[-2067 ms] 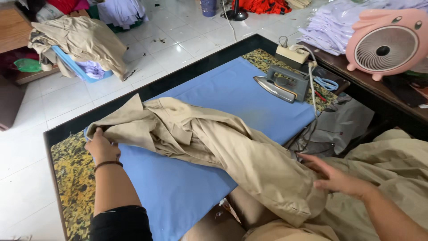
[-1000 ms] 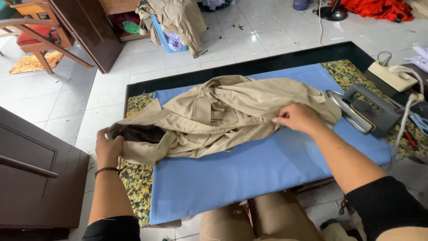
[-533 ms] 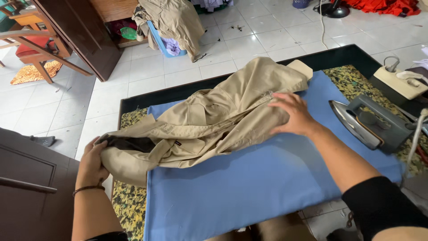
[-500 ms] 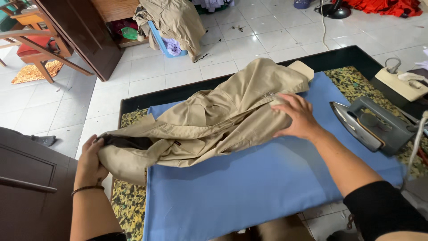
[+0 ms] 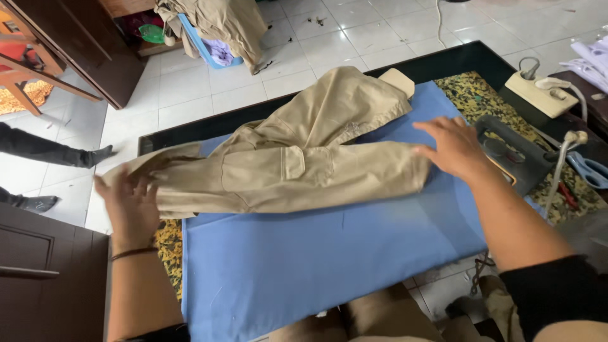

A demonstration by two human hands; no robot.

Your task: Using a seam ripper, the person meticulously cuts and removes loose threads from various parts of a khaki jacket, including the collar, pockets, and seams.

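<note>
A pair of khaki trousers (image 5: 297, 168) lies across the blue ironing cloth (image 5: 329, 259), one leg folded toward me, the other angled to the far right. My left hand (image 5: 130, 202) grips the waistband end at the left edge of the cloth. My right hand (image 5: 453, 145) lies flat, fingers spread, on the hem end of the near leg. A back pocket flap shows mid-garment.
An iron (image 5: 516, 155) rests just right of my right hand, beside a power strip (image 5: 544, 95) and blue scissors (image 5: 589, 171). A dark wooden cabinet (image 5: 44, 272) stands at left. A basket with clothes (image 5: 215, 31) sits on the tiled floor. Another person's legs (image 5: 44, 152) show at left.
The trousers have been laid out flatter, with the near leg stretched to the right. My right hand slid right to the hem; my left hand still holds the waistband end.
</note>
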